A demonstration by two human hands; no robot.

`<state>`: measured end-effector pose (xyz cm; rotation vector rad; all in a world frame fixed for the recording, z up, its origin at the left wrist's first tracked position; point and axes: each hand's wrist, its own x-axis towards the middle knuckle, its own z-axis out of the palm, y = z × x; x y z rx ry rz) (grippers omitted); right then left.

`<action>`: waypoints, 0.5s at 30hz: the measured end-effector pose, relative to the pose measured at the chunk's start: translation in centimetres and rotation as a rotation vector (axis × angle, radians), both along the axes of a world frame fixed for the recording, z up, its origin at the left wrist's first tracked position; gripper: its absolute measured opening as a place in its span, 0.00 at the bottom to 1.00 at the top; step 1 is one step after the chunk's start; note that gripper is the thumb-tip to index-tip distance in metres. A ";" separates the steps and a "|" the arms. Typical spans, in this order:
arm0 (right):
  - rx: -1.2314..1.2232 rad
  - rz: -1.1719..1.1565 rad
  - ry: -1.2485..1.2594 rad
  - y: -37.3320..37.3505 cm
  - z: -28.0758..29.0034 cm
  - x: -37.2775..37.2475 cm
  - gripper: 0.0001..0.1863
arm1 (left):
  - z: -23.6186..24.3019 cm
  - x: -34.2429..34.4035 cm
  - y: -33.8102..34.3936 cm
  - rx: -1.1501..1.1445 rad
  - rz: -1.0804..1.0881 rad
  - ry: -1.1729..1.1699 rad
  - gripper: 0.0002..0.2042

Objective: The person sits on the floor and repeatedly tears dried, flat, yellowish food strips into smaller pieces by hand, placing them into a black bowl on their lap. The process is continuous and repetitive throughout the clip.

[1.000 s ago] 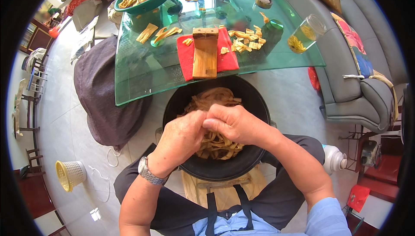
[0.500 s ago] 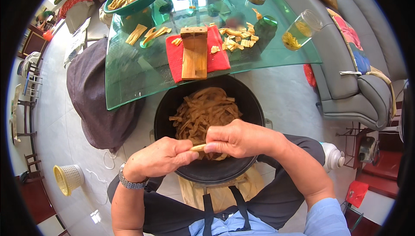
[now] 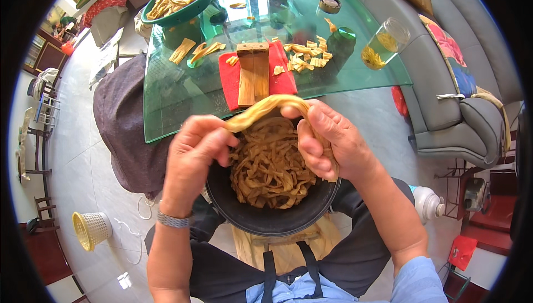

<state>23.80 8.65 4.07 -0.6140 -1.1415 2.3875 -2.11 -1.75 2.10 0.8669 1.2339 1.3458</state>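
From where I stand: person seated, both hands up over a wide black pot (image 3: 272, 226), one long yellowish strip (image 3: 261, 110) stretched between them. Left hand (image 3: 195, 146) has the strip's near end pinched between thumb and fingertips, other fingers loosely bent; silver watch (image 3: 175, 220) on that wrist. Right hand (image 3: 340, 143) is curled around the other part, thumb uppermost, with the strip's tail hanging down past the palm; which of those fingers really press on it is hard to make out. Strip arches in the air above the pot's far side, slack enough to bend.

In the pot, a tangled heap of brownish strips (image 3: 272, 170). Just beyond, glass table (image 3: 369, 81): wooden block tool (image 3: 254, 81) standing on a red cloth (image 3: 284, 85), small cut pieces (image 3: 302, 61) scattered right of it, a couple of longer ones (image 3: 182, 51) to the left. Green basin (image 3: 180, 18) piled with dry strips at the table's far left. Clear jar (image 3: 386, 45) near the right edge, yellow bits inside. Grey sofa (image 3: 444, 131) along the right, pale basket (image 3: 94, 230) on the floor at left.
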 end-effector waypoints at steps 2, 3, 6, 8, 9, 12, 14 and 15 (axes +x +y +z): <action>0.047 0.011 -0.068 -0.8 0.8 -0.6 0.26 | -0.6 1.9 -0.4 -0.108 -0.099 0.058 0.10; 0.164 0.088 -0.179 -0.8 0.8 -0.8 0.29 | -1.0 2.9 -0.5 -0.140 -0.154 0.032 0.11; 0.400 0.121 -0.269 -1.4 -3.2 -1.2 0.25 | -1.3 4.4 -0.5 -0.198 -0.271 -0.181 0.15; 0.867 -0.027 -0.239 -1.3 -6.2 -1.6 0.24 | -1.7 4.5 -0.3 -0.163 -0.290 -0.275 0.15; 1.099 -0.101 -0.215 -1.3 -6.3 -2.1 0.23 | -1.9 4.4 -0.4 -0.145 -0.292 -0.321 0.16; 1.101 -0.058 -0.314 -1.7 -5.1 -2.1 0.23 | -2.4 5.1 -0.2 -0.198 -0.179 -0.379 0.15; 1.152 -0.167 -0.234 -2.0 -5.1 -2.5 0.26 | -2.4 5.6 0.1 -0.207 -0.117 -0.430 0.13; 1.064 -0.163 -0.299 -1.9 -4.5 -2.4 0.27 | -2.4 5.4 0.1 -0.204 -0.129 -0.431 0.13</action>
